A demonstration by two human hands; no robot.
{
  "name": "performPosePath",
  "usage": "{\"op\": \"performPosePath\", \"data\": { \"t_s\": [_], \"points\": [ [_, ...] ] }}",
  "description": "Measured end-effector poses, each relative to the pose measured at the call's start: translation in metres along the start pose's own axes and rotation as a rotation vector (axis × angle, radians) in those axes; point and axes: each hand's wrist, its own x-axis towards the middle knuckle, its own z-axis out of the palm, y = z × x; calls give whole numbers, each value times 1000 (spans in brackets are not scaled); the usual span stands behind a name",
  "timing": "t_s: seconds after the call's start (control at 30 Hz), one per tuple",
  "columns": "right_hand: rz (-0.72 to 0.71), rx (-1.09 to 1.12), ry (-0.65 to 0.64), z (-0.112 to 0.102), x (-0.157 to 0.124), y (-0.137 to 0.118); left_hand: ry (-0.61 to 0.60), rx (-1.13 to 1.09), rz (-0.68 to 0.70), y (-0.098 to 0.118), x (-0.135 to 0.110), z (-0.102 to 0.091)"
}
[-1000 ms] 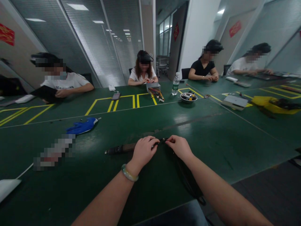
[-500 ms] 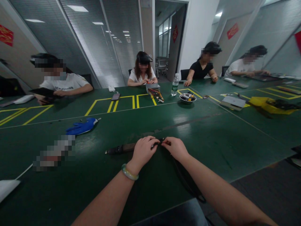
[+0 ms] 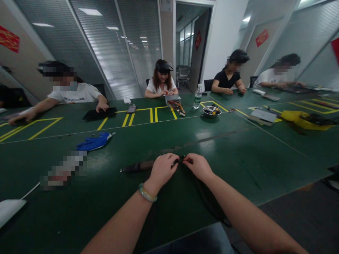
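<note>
With the left hand (image 3: 164,166), gripping the back end of a dark tool (image 3: 140,166) lying flat on the green table (image 3: 251,155), a little in from its near edge and pointing toward its left end; probably clasped this way to stop any rolling. With the right hand (image 3: 198,166), pinching near the start of a black cord (image 3: 204,195), right beside the left, perhaps for fine control; too small to tell exactly what is between them. Left slack toward the near edge, likely to avoid tugging. Toward the left end, a blue glove (image 3: 94,141), seemingly laid aside. Toward the far edge, a metal bowl (image 3: 212,115), presumably for keeping small bits together, near an upright bottle (image 3: 197,98); also a wired box (image 3: 172,99), within reach of a co-worker (image 3: 171,84).
</note>
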Motion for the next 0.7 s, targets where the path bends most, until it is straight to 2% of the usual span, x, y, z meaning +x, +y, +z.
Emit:
{"op": "performPosePath", "data": {
  "t_s": [0.27, 0.7],
  "points": [
    [-41, 9, -54, -3, -1, 1, -8, 13, 14, 0, 0, -1],
    [55, -14, -55, -1, -1, 2, -28, -3, -1, -2, -1, 0]
  ]
}}
